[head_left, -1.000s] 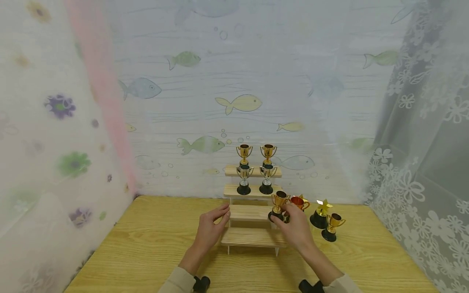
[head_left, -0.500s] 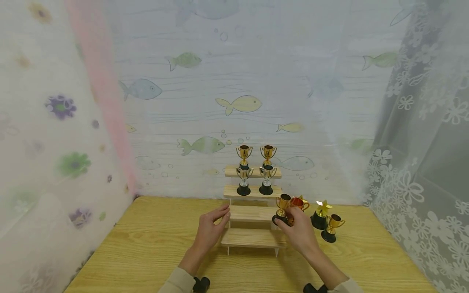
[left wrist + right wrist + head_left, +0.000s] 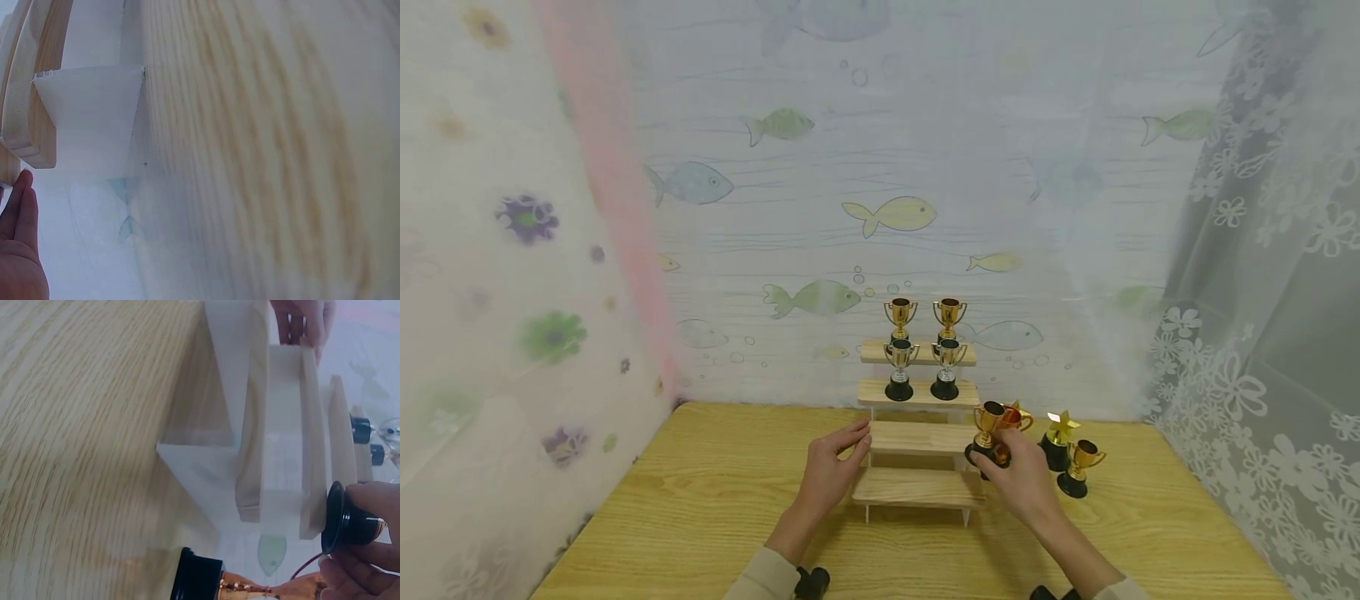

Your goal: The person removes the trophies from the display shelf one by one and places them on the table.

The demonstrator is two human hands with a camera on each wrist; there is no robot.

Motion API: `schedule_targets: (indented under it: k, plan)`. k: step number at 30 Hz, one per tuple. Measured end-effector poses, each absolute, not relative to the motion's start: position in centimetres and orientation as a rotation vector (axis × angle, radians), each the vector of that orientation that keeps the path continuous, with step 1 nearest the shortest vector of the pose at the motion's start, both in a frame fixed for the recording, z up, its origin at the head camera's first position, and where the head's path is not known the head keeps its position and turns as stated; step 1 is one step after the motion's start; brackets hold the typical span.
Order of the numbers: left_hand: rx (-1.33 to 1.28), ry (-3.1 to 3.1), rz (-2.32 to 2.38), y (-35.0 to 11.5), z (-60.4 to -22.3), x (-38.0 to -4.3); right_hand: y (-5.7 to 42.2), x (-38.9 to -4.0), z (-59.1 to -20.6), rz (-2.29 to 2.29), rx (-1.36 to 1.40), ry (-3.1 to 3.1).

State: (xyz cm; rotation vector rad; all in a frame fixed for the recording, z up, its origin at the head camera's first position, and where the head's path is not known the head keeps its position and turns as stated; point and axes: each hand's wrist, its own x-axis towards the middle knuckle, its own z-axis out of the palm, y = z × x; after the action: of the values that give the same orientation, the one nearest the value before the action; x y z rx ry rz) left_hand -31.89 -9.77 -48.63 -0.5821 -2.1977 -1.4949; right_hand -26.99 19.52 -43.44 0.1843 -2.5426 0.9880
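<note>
My right hand (image 3: 1018, 475) pinches a small bronze-gold trophy cup (image 3: 989, 421) by its lower part. In the right wrist view the black base (image 3: 351, 519) of this cup is beside the end of a shelf; I cannot tell whether they touch. The stepped wooden stand (image 3: 917, 485) has pale planks on whitish, see-through supports. At its left end my left hand (image 3: 829, 468) touches a lower-middle plank with nearly straight fingers (image 3: 27, 215). Two gold cups (image 3: 949, 312) stand on the top step. Two silver cups (image 3: 900, 357) are on the step below.
Behind my right hand is a reddish-orange trophy (image 3: 1015, 415), partly hidden. A gold star trophy (image 3: 1060, 433) and a bronze-gold cup (image 3: 1081, 468) stand farther right on the wood-grain table (image 3: 715, 500). A fish-patterned curtain (image 3: 775, 250) hangs behind.
My right hand has moved to the right and slightly down with the trophy cup, away from the plank's right end. The left hand and the stand keep their places.
</note>
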Motion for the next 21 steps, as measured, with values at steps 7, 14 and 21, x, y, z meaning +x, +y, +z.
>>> schedule_targets:
  k: [7,14,21]
  plan:
    - [-0.59,-2.188,-1.485,-9.7,-48.6,-31.8,20.2,-26.6,-43.4,0.957,0.175,-2.542]
    - [-0.594,-2.185,-1.485,-9.7,-48.5,-31.9,21.3,-26.3,-43.4,0.949,0.143,-2.564]
    - [-0.6,-2.181,-1.482,-9.7,-48.6,-31.9,22.4,-25.9,-44.0,0.935,0.126,-2.579]
